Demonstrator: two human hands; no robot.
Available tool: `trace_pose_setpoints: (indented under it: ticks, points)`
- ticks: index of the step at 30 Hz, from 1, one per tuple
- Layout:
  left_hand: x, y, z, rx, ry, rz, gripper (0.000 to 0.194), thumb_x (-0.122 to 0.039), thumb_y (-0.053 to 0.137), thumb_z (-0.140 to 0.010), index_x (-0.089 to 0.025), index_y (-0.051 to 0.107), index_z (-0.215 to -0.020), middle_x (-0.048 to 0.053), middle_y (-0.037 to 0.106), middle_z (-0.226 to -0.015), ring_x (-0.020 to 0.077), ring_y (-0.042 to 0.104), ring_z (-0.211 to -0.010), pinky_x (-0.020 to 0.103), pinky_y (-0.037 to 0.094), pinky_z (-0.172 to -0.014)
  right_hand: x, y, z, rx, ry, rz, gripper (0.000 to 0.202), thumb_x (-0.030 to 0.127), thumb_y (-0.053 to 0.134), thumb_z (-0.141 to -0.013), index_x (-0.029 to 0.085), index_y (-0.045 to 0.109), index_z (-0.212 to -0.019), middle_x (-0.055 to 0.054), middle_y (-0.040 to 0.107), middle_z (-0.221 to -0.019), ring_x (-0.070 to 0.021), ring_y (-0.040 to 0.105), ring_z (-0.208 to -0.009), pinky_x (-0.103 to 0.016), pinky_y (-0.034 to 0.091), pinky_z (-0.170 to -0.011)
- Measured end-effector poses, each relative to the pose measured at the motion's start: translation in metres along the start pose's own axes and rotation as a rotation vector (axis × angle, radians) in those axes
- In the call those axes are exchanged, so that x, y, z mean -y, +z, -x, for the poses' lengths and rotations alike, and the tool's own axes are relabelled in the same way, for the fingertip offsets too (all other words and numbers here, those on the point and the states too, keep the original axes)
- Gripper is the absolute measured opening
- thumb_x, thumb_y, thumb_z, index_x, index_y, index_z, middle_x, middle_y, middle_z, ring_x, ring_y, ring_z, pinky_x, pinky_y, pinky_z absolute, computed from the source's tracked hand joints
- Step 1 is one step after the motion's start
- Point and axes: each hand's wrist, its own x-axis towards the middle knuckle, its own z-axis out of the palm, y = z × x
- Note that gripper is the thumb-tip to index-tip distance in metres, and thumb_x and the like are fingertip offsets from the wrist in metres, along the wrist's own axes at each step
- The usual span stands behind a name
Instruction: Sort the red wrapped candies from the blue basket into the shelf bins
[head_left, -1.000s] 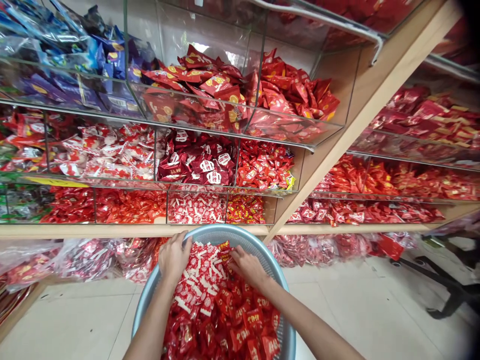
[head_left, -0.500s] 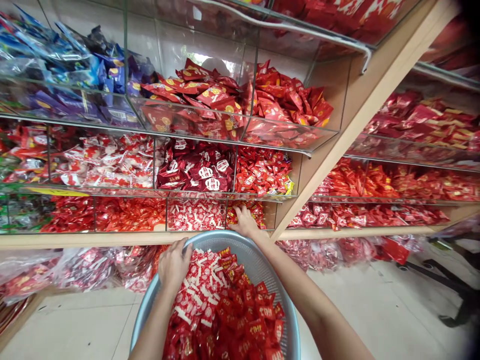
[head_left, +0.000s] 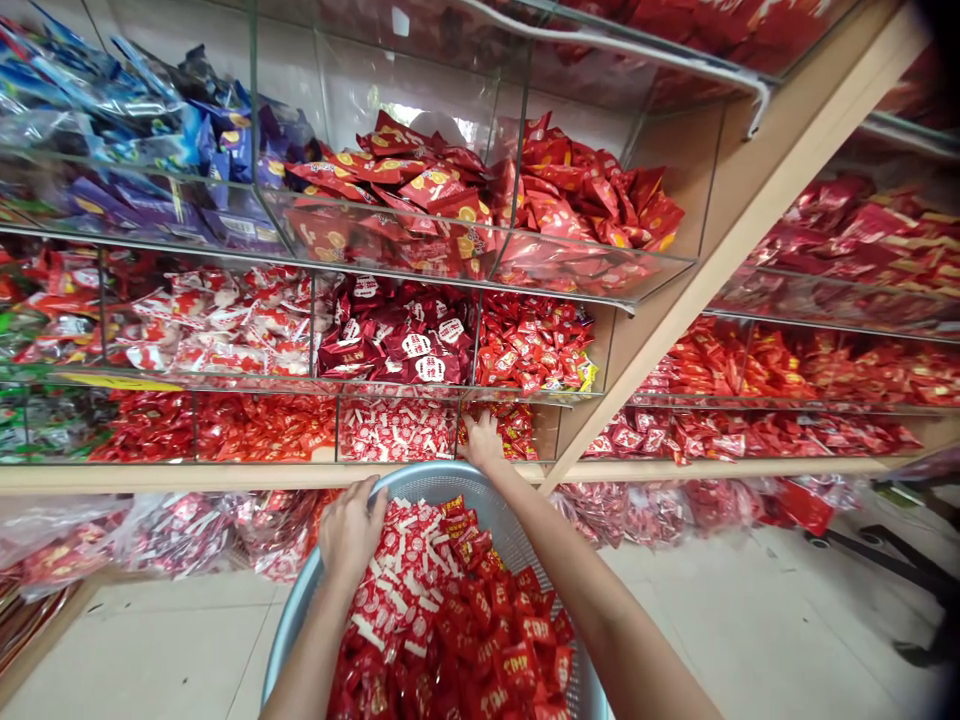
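Observation:
A blue-grey plastic basket (head_left: 289, 640) with perforated walls is in front of me, tilted toward me. It holds small white-and-red wrapped candies (head_left: 405, 560) on the left and shiny red packets with gold print (head_left: 517, 640) on the right. My left hand (head_left: 351, 530) grips the basket's far left rim, fingers curled over it. Beyond the far rim, my right hand (head_left: 484, 442) reaches into a low shelf bin of small red-and-yellow wrapped candies (head_left: 517, 430). Its fingers look apart at the candies; the tips are partly hidden, and nothing shows in them.
Clear-fronted bins of wrapped sweets fill the wooden shelf (head_left: 187, 478), including dark red packets (head_left: 409, 345) and blue packets (head_left: 127, 110). A slanting wooden upright (head_left: 720, 270) stands to the right. Plastic bags of sweets (head_left: 176, 535) lie beneath. Black metal legs (head_left: 892, 570) stand on the tiled floor.
My right hand has shifted slightly within the bin, its fingers a little deeper among the candies. The left hand stays on the rim. The view has moved slightly.

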Motion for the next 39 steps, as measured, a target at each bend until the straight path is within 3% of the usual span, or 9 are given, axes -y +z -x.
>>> trace_pose_setpoints:
  ticks: [8, 15, 21, 27, 31, 34, 37, 39]
  points:
    - [-0.002, -0.003, 0.000, 0.000, 0.000, 0.002, 0.045, -0.043, 0.033, -0.090, -0.020, 0.062, -0.117, 0.008, 0.066, -0.114, 0.0240, 0.062, -0.097, 0.036, 0.043, -0.085, -0.015, -0.005, 0.000, 0.015, -0.043, -0.008, 0.053, 0.031, 0.058, -0.082, 0.028, 0.042, -0.133, -0.014, 0.038, -0.132, -0.0293, 0.038, -0.121, -0.038, 0.046, -0.084]
    - [-0.003, -0.003, 0.000, 0.013, -0.011, -0.003, 0.046, -0.044, 0.032, -0.091, -0.020, 0.061, -0.118, 0.008, 0.066, -0.115, 0.0246, 0.061, -0.099, 0.037, 0.043, -0.086, -0.007, -0.003, -0.005, -0.039, -0.085, 0.091, 0.059, 0.026, 0.066, -0.076, 0.023, 0.042, -0.130, -0.015, 0.039, -0.131, -0.0288, 0.038, -0.118, -0.038, 0.048, -0.084]
    - [-0.003, -0.004, 0.001, 0.011, -0.020, 0.010, 0.047, -0.045, 0.031, -0.091, -0.020, 0.061, -0.117, 0.007, 0.066, -0.115, 0.0254, 0.061, -0.100, 0.037, 0.043, -0.086, -0.005, -0.004, -0.008, -0.086, -0.131, 0.181, 0.036, 0.019, 0.054, -0.083, 0.017, 0.052, -0.119, -0.018, 0.041, -0.129, -0.0282, 0.042, -0.116, -0.034, 0.050, -0.080]
    - [-0.004, -0.003, 0.000, 0.001, -0.011, -0.003, 0.045, -0.044, 0.033, -0.090, -0.021, 0.061, -0.117, 0.008, 0.066, -0.114, 0.0239, 0.062, -0.097, 0.035, 0.043, -0.085, -0.005, -0.003, -0.007, 0.013, -0.186, 0.144, 0.034, 0.020, 0.047, -0.089, 0.022, 0.048, -0.122, -0.015, 0.045, -0.128, -0.0226, 0.058, -0.102, -0.033, 0.048, -0.079]
    - [-0.003, -0.003, 0.000, -0.004, -0.010, -0.005, 0.045, -0.043, 0.033, -0.090, -0.020, 0.061, -0.117, 0.008, 0.067, -0.112, 0.0236, 0.062, -0.096, 0.035, 0.043, -0.084, -0.015, -0.002, -0.011, -0.039, -0.130, -0.062, 0.030, 0.024, 0.045, -0.090, 0.020, 0.052, -0.119, -0.014, 0.051, -0.125, -0.0204, 0.060, -0.100, -0.031, 0.047, -0.082]
    - [-0.004, -0.004, 0.000, -0.009, -0.004, -0.008, 0.044, -0.042, 0.034, -0.090, -0.020, 0.062, -0.117, 0.009, 0.066, -0.112, 0.0234, 0.062, -0.095, 0.035, 0.043, -0.084, -0.027, 0.000, -0.017, -0.158, -0.051, -0.415, 0.033, 0.027, 0.052, -0.085, 0.018, 0.055, -0.116, -0.012, 0.056, -0.122, -0.0209, 0.056, -0.108, -0.032, 0.045, -0.089]
    - [-0.005, -0.004, 0.000, -0.006, -0.001, -0.011, 0.044, -0.042, 0.034, -0.090, -0.020, 0.062, -0.117, 0.009, 0.066, -0.113, 0.0236, 0.062, -0.094, 0.035, 0.043, -0.083, -0.037, 0.000, -0.020, -0.181, 0.098, -0.897, 0.041, 0.034, 0.057, -0.079, 0.015, 0.056, -0.115, -0.011, 0.061, -0.114, -0.0199, 0.060, -0.092, -0.032, 0.051, -0.075]
    - [-0.005, -0.004, 0.000, -0.004, 0.000, -0.011, 0.044, -0.042, 0.034, -0.090, -0.020, 0.062, -0.117, 0.009, 0.066, -0.113, 0.0238, 0.062, -0.095, 0.035, 0.043, -0.084, -0.041, -0.002, -0.018, -0.162, 0.170, -1.065, 0.047, 0.041, 0.057, -0.077, 0.013, 0.054, -0.114, -0.011, 0.060, -0.112, -0.0166, 0.059, -0.079, -0.027, 0.052, -0.060]
